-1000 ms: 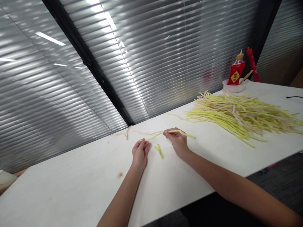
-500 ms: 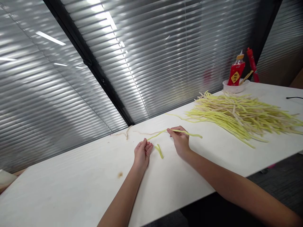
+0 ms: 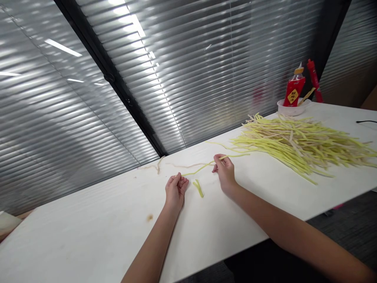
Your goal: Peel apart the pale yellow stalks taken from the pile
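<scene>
A thin yellow-green pipe cleaner (image 3: 196, 170) stretches between my hands above the white table (image 3: 97, 232). My left hand (image 3: 176, 188) pinches its left end between thumb and finger. Farther along, my right hand (image 3: 224, 172) pinches the same strand, and its free end sticks out to the right. On the table between my wrists lies a short folded yellow-green piece (image 3: 198, 188). A pale beige strand (image 3: 188, 165) lies behind my hands, partly hidden by the right one. Another beige piece, bent and forked (image 3: 159, 166), rests near the table's back edge.
A large pile of yellow-green and beige strands (image 3: 297, 145) covers the right of the table. Behind it, a red-labelled bottle (image 3: 294, 89) stands in a shallow white bowl (image 3: 290, 111). Window blinds (image 3: 206, 78) border the back edge. A dark cable end (image 3: 365, 122) lies far right.
My right hand has shifted slightly right and turned upward on the strand, so its free end now points higher. My left hand has drifted slightly left.
</scene>
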Demonstrator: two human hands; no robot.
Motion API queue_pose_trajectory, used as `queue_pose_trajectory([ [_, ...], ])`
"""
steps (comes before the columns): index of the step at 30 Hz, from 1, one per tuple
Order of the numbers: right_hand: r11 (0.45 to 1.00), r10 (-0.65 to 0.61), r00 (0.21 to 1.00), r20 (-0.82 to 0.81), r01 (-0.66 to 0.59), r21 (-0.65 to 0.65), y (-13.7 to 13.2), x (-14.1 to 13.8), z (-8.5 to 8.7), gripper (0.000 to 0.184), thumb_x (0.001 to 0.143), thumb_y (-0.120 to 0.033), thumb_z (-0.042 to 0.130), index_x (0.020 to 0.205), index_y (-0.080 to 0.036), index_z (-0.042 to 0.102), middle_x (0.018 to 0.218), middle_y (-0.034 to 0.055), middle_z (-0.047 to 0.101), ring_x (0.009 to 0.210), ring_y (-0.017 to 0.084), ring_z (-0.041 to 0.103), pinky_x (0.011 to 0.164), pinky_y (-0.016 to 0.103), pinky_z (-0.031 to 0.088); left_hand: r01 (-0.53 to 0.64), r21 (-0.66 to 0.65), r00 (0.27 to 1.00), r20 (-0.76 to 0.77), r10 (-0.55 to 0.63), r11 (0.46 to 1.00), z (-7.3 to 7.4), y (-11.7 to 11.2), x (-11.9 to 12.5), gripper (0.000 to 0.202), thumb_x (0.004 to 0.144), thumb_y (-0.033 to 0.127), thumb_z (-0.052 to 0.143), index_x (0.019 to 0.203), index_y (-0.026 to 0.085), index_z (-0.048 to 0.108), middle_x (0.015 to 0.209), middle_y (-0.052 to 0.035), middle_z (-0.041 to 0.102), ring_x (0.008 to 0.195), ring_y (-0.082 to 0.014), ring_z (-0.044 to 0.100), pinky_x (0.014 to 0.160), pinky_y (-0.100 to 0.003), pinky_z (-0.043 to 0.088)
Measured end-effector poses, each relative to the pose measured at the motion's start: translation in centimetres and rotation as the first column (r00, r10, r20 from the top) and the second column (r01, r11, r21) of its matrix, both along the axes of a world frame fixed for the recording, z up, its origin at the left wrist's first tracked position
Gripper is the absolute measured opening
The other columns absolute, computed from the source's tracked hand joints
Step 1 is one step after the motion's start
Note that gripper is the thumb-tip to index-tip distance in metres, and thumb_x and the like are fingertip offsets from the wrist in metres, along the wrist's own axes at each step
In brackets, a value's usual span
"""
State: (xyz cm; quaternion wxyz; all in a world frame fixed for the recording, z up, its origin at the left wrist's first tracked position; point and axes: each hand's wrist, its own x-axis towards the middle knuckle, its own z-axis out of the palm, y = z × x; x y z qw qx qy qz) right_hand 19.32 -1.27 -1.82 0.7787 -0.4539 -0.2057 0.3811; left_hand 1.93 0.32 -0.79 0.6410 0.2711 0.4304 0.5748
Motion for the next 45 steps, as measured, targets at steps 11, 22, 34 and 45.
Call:
queue_pose_trajectory([
  [11, 0.989, -0.111, 0.961, -0.254, 0.131, 0.063, 0.1, 2.4, 1.5, 0.028, 0.064, -0.037, 0.07, 0.083, -0.021, 0.057, 0.063, -0.0047, 0.056, 0.041, 0.004, 0.041, 0.04, 0.02, 0.04, -0.179, 0.025, 0.982, 0.058, 0.178, 0.983, -0.4, 0.9, -0.7, 0.004, 0.074, 0.01, 0.061, 0.075, 0.014, 0.06, 0.07, -0.0025, 0.062, 0.065, -0.0088, 0.063, 0.071, -0.023, 0.054],
  [22, 0.977, 0.155, 0.986, -0.053, -0.145, 0.155, -0.9, 1.3, 1.8, 0.026, 0.061, -0.032, 0.073, 0.083, -0.018, 0.071, 0.065, -0.0006, 0.06, 0.048, 0.007, 0.047, 0.048, 0.025, 0.044, -0.074, -0.025, 0.997, -0.023, 0.073, 0.997, 0.2, 0.1, -0.2, 0.015, 0.074, 0.012, 0.06, 0.088, 0.012, 0.065, 0.065, -0.0015, 0.058, 0.056, -0.0062, 0.058, 0.059, -0.016, 0.052],
  [34, 0.91, 0.384, 0.887, 0.258, -0.411, 0.06, -1.3, -0.5, 0.6, 0.037, 0.064, -0.035, 0.072, 0.098, -0.019, 0.07, 0.079, 0.0035, 0.067, 0.064, 0.011, 0.053, 0.06, 0.027, 0.046, 0.159, -0.093, 0.987, 0.025, -0.157, 0.983, 0.3, -0.8, 0.3, 0.026, 0.068, 0.005, 0.059, 0.094, 0.008, 0.064, 0.077, -0.0082, 0.066, 0.065, -0.0119, 0.064, 0.069, -0.023, 0.054],
  [45, 0.873, 0.402, 0.819, 0.41, -0.477, 0.097, -1.8, -1.0, 0.5, 0.033, 0.058, -0.03, 0.075, 0.09, -0.019, 0.07, 0.077, 0.002, 0.065, 0.059, 0.01, 0.051, 0.059, 0.026, 0.045, 0.481, -0.065, 0.876, 0.005, -0.482, 0.874, 1.3, -2.2, 0.7, 0.041, 0.071, 0.007, 0.064, 0.112, 0.015, 0.06, 0.09, -0.0091, 0.068, 0.081, -0.0165, 0.066, 0.08, -0.029, 0.052],
])
